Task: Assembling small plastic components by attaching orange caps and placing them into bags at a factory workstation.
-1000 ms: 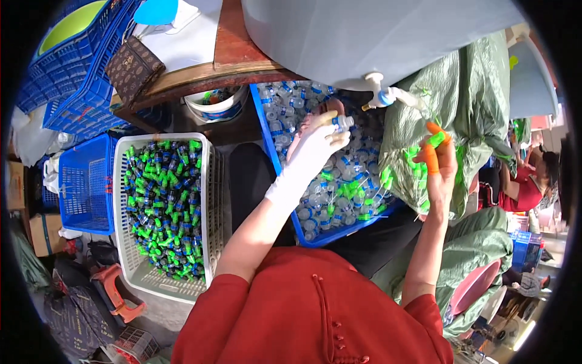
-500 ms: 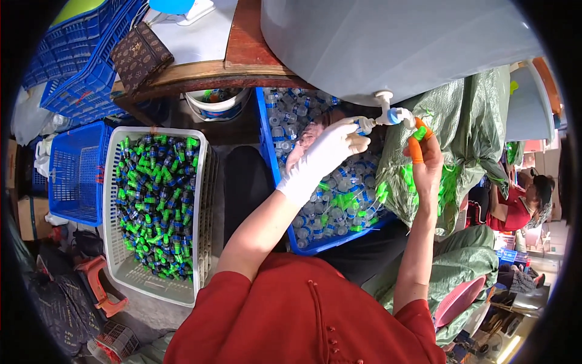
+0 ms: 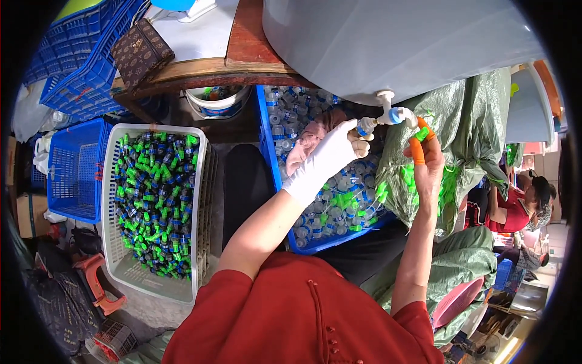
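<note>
Left hand (image 3: 327, 159), in a white glove, holds a small clear bottle (image 3: 365, 127) in a closed grip directly under the white tap (image 3: 393, 114) of the grey tank (image 3: 400, 42). Right hand (image 3: 428, 159), with orange finger cots, pinches a green cap (image 3: 422, 133) just right of the tap. Below both grips lies the blue crate (image 3: 274, 176) of bottles.

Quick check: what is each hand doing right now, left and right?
Left hand: gloved, closed on a small clear bottle held up at the white tap.
Right hand: at the tap, orange finger cots on; grip cannot be told.
</note>
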The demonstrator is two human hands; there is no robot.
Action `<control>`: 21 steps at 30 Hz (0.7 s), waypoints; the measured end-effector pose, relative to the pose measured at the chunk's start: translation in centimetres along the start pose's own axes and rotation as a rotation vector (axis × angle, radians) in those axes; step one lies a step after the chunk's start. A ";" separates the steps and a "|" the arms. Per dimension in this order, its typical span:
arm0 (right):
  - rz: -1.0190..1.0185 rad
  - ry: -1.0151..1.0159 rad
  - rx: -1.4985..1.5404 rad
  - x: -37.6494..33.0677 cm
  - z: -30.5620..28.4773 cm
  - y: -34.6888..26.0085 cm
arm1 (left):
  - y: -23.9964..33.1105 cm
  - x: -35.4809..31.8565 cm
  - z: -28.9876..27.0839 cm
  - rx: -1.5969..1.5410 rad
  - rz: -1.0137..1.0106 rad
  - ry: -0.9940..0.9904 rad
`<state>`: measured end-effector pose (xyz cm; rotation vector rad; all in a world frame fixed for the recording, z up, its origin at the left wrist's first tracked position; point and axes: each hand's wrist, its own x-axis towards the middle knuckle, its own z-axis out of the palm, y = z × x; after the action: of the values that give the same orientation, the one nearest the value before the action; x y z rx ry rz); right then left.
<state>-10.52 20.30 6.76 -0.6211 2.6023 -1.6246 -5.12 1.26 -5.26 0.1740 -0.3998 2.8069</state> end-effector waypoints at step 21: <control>-0.112 -0.088 0.281 -2.8 3.0 -0.9 | -1.3 -2.0 -0.5 0.298 -0.144 0.245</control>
<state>-6.99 18.33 5.59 -0.8094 2.2568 -1.9003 -2.85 2.03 -5.75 -0.0758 0.0847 2.6862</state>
